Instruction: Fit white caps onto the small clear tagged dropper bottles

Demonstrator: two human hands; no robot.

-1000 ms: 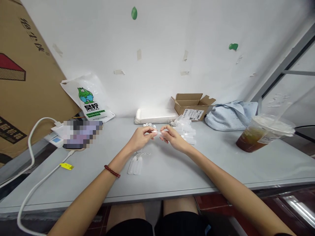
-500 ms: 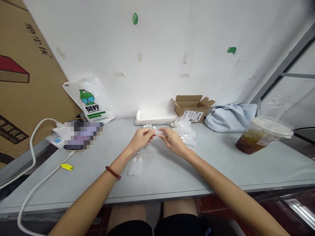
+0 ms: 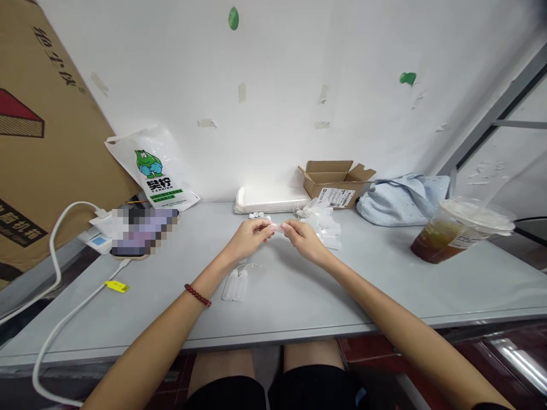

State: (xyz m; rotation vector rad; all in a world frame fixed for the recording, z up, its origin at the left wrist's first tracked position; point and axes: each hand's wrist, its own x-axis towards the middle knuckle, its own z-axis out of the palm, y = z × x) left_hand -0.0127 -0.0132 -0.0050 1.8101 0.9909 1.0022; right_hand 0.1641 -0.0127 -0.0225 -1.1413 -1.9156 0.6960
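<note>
My left hand (image 3: 250, 238) and my right hand (image 3: 305, 238) meet over the middle of the table, each closed in a pinch. Between the fingertips is a small translucent plastic piece (image 3: 278, 227), mostly covered by the fingers. Small white caps (image 3: 257, 215) lie just behind my left hand. Beyond my right hand is a pile of translucent plastic tubes (image 3: 323, 219), some with white strings. Two flat translucent tubes (image 3: 235, 286) with a thin white string rest side by side, nearer to me than my left hand.
A stack of white flat packs (image 3: 271, 200) lies against the wall, beside an open cardboard box (image 3: 331, 182). On the right are a light blue cloth bag (image 3: 401, 199) and a drink cup (image 3: 448, 233). A phone (image 3: 147, 232), white cable (image 3: 64, 327) and plastic bag (image 3: 156, 171) occupy the left.
My right hand's fingers have turned inward and tightened, with the thumb now nearer my left fingertips. Less of the plastic piece shows. The view has shifted slightly; the things on the table stay put.
</note>
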